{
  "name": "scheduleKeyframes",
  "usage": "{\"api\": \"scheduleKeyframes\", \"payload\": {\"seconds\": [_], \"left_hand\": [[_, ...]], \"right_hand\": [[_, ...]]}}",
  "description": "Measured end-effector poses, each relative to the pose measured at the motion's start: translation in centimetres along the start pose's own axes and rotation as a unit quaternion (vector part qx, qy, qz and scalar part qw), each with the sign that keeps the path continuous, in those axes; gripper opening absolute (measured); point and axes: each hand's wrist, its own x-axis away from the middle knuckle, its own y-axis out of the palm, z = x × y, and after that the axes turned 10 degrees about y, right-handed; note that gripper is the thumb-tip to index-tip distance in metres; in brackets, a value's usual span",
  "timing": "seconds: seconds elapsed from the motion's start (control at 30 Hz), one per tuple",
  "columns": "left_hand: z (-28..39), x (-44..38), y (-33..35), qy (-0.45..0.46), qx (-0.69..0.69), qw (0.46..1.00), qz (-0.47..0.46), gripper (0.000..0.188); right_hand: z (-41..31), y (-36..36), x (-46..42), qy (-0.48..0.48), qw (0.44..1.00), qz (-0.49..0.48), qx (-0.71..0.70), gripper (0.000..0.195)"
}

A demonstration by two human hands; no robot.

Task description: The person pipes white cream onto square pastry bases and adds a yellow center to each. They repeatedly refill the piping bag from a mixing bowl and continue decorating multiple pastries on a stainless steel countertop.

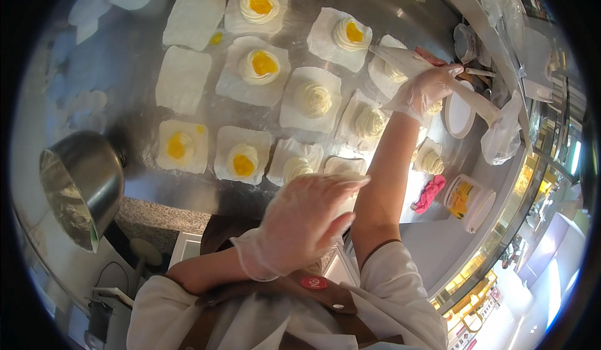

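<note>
My gloved right hand [425, 89] grips a clear piping bag [399, 60], its narrow tip pointing left and its twisted tail hanging off to the right. The tip is beside a cream swirl with yellow filling [352, 33] on a thin white square sheet [324, 35]. My left hand [305, 223], also in a clear glove, hovers near my chest with its fingers extended and nothing in it. Several more sheets carry piped cream; some, like the swirl at the back [259, 4], have yellow filling in the centre. A bare sheet [183, 80] lies on the left. My right forearm hides some sheets.
A metal mixing bowl [103, 176] with cream inside sits tilted at left. Along the right side are a white round lid [460, 110], a pink cloth band [429, 194] and a labelled plastic tub [469, 203]. Yellow drops spot the steel table [141, 101].
</note>
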Motion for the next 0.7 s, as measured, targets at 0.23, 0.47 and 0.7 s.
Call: {"api": "scheduleKeyframes", "payload": {"seconds": [0.23, 0.47, 0.7], "left_hand": [[-0.5, 3.1, -2.4, -0.101, 0.030, 0.994, -0.029, 0.038], [-0.9, 4.0, -3.0, -0.129, 0.041, 0.991, -0.001, 0.038], [-0.9, 3.9, -3.3, -0.128, 0.033, 0.991, -0.009, 0.037]], "right_hand": [[-0.3, 1.6, 0.0, 0.051, 0.998, 0.037, 0.026, 0.051], [-0.4, 2.4, 0.0, 0.024, 0.999, 0.015, -0.020, 0.051], [0.4, 2.0, -1.1, -0.045, 0.994, -0.051, -0.080, 0.040]]}}
